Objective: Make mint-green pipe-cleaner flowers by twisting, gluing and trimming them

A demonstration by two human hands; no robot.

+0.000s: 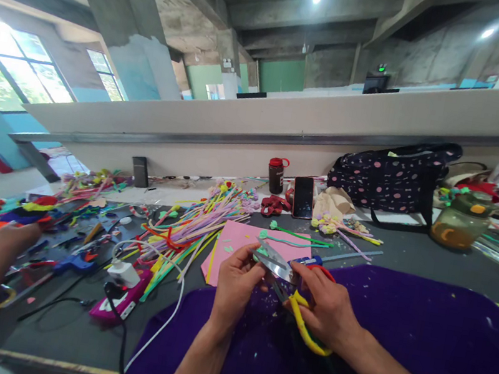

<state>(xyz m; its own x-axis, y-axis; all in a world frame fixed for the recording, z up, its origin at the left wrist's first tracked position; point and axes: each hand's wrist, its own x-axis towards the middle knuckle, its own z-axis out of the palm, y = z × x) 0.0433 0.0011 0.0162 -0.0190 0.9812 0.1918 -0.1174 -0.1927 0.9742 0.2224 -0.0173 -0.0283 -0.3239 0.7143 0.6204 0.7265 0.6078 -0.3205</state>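
My right hand (326, 303) is closed around scissors (300, 328) with yellow handles, their metal blades pointing up and left. My left hand (234, 282) is closed in a pinch beside the blade tips. A small mint-green fuzzy piece (263, 250) shows at its fingertips, partly hidden by the blade. Beneath both hands lies a sheet of pink paper (227, 250), with small green scraps on it. Green fuzzy stems (297, 242) with bunched ends rest across its top edge. Purple cloth (396, 337) spreads under my forearms, dotted with bits of scrap.
Many coloured pipe cleaners (207, 212) lie in a heap left of the paper. A magenta power strip (121, 306) with cables sits nearer. At far left, another person's hand (16, 238) reaches over tools. A phone (303, 197), red-lidded bottle (276, 175) and patterned bag (384, 177) stand behind.
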